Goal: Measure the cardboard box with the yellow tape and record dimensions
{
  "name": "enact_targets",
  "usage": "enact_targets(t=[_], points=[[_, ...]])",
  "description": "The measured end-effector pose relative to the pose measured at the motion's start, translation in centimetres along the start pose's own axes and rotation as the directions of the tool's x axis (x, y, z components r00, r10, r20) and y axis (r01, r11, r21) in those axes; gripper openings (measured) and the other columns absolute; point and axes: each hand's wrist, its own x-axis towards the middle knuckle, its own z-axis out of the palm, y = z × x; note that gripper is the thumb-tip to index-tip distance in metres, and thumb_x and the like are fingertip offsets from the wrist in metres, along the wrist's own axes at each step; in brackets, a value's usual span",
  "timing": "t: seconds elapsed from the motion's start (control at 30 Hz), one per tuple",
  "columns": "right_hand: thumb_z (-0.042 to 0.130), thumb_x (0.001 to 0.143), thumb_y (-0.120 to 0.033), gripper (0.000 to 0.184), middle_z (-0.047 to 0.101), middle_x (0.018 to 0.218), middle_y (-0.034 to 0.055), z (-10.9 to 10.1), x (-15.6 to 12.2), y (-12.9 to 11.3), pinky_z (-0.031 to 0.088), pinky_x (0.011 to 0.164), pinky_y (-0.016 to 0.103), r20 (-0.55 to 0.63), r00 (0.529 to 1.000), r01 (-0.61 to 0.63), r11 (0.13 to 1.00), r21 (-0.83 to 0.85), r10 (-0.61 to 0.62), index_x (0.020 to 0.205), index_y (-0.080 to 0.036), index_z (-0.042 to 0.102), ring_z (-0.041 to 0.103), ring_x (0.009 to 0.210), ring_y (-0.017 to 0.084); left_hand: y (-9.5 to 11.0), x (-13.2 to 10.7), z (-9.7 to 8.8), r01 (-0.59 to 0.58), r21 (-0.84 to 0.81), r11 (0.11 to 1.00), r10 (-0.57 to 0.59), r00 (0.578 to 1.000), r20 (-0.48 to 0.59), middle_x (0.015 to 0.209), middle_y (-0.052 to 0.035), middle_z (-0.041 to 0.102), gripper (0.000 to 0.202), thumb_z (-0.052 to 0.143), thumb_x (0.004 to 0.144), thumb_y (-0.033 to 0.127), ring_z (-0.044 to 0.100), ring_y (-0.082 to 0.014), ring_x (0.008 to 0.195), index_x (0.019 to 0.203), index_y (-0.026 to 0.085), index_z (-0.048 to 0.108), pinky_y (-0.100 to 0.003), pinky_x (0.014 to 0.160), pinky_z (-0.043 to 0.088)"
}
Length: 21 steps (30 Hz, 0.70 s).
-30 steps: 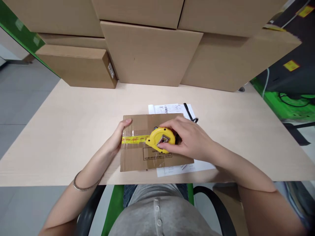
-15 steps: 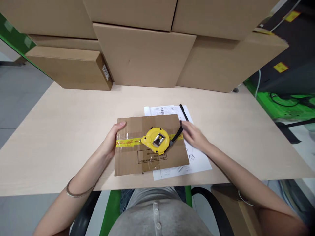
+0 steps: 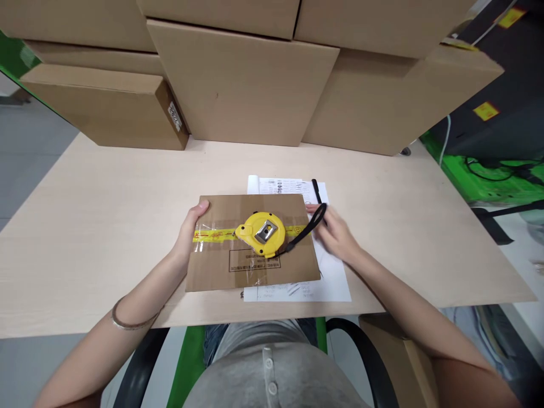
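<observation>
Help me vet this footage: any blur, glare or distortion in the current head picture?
Head view: right hand slightly blurred; tape measure fairly sharp; small glints on the clear tape across the cardboard; boxes behind look skewed, probably wide-angle stretching.

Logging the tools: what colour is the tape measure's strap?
The strap is black, seen best in the head view.

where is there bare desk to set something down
Bare tabletop lies left of the left hand and right of the right hand, plus a strip between the back cartons and printed sheets. The middle is crowded: tape measure on taped cardboard box, over those sheets.
</observation>
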Motion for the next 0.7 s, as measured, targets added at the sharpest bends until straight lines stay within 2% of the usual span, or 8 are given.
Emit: enact_targets(t=[0.1, 0.2, 0.27, 0.33, 0.43, 0.5, 0.57, 0.7], points=[[0.043, 0.094, -0.042, 0.027, 0.069, 0.094, 0.0145, -2.2, 2.0, 0.9, 0.047, 0.083, 0.047, -0.132, 0.973, -0.204, 0.973, -0.110, 0.189, 0.096, -0.021, 0.059, 0.062, 0.092, 0.032, -0.1, 1.0, 0.1, -0.161, -0.009, 0.987, 0.161, 0.986, 0.046, 0.074, -0.0047, 0.074, 0.039, 0.060, 0.081, 0.062, 0.075, -0.0320, 0.085, 0.081, 0.023, 0.065, -0.041, 0.071, 0.061], [0.057, 0.087, -0.049, 0.032, 0.056, 0.060, 0.0057, -3.0, 4.1, 1.9, 0.038, 0.069, 0.037, -0.098, 0.945, -0.324, 0.934, -0.150, 0.312, 0.068, -0.023, 0.052, 0.054, 0.066, 0.025, -0.1, 2.3, -0.1, -0.304, -0.013, 0.953, 0.304, 0.951, 0.061, 0.075, -0.0034, 0.073, 0.037, 0.062, 0.080, 0.060, 0.074, -0.0307, 0.088, 0.074, 0.024, 0.059, -0.039, 0.073, 0.061], [0.064, 0.082, -0.051, 0.041, 0.047, 0.051, 0.0025, -2.7, 5.1, 2.5, 0.032, 0.066, 0.035, -0.056, 0.940, -0.341, 0.931, -0.126, 0.337, 0.058, -0.024, 0.044, 0.049, 0.060, 0.022, -0.2, 2.8, -0.3, -0.296, 0.004, 0.955, 0.296, 0.955, 0.017, 0.074, -0.0033, 0.071, 0.038, 0.063, 0.081, 0.061, 0.074, -0.0304, 0.091, 0.073, 0.023, 0.058, -0.039, 0.074, 0.061], [0.064, 0.082, -0.052, 0.044, 0.045, 0.052, 0.0018, -2.2, 5.4, 3.0, 0.030, 0.065, 0.034, -0.033, 0.944, -0.331, 0.942, -0.053, 0.329, 0.056, -0.023, 0.043, 0.046, 0.059, 0.020, -0.2, 3.0, -0.5, -0.266, 0.021, 0.964, 0.267, 0.963, -0.034, 0.074, -0.0032, 0.071, 0.039, 0.064, 0.081, 0.062, 0.074, -0.0307, 0.094, 0.074, 0.023, 0.058, -0.039, 0.075, 0.062], [0.052, 0.090, -0.062, 0.047, 0.048, 0.056, 0.0017, -1.6, 5.0, 3.8, 0.031, 0.061, 0.033, -0.035, 0.949, -0.307, 0.941, 0.141, 0.315, 0.063, -0.023, 0.048, 0.044, 0.057, 0.018, -0.1, 2.6, -0.6, -0.255, 0.045, 0.966, 0.257, 0.965, -0.043, 0.079, -0.0048, 0.074, 0.041, 0.064, 0.082, 0.063, 0.073, -0.0320, 0.100, 0.078, 0.022, 0.062, -0.039, 0.078, 0.062], [0.038, 0.094, -0.069, 0.050, 0.042, 0.054, -0.0010, -1.4, 4.7, 4.2, 0.032, 0.055, 0.032, -0.061, 0.944, -0.292, 0.909, 0.296, 0.323, 0.073, -0.024, 0.049, 0.040, 0.052, 0.017, 0.1, 2.2, -0.3, -0.257, 0.061, 0.965, 0.261, 0.963, -0.073, 0.082, -0.0060, 0.075, 0.042, 0.064, 0.082, 0.064, 0.072, -0.0329, 0.106, 0.079, 0.021, 0.065, -0.038, 0.081, 0.062], [0.034, 0.094, -0.072, 0.050, 0.038, 0.052, -0.0039, -1.2, 4.6, 4.5, 0.029, 0.048, 0.030, -0.071, 0.941, -0.269, 0.859, 0.436, 0.331, 0.081, -0.026, 0.048, 0.034, 0.046, 0.015, 0.3, 1.9, 0.1, -0.260, 0.084, 0.962, 0.269, 0.953, -0.138, 0.085, -0.0058, 0.076, 0.041, 0.064, 0.082, 0.062, 0.069, -0.0330, 0.114, 0.081, 0.021, 0.066, -0.037, 0.087, 0.062], [0.066, 0.076, -0.069, 0.052, 0.040, 0.055, -0.0076, -0.7, 4.8, 4.7, 0.022, 0.041, 0.026, -0.035, 0.951, -0.223, 0.760, 0.611, 0.307, 0.077, -0.027, 0.035, 0.026, 0.040, 0.008, 0.7, 1.4, 0.8, -0.263, 0.176, 0.949, 0.301, 0.923, -0.240, 0.099, -0.0048, 0.078, 0.037, 0.061, 0.087, 0.058, 0.056, -0.0318, 0.136, 0.090, 0.021, 0.069, -0.036, 0.104, 0.055]])
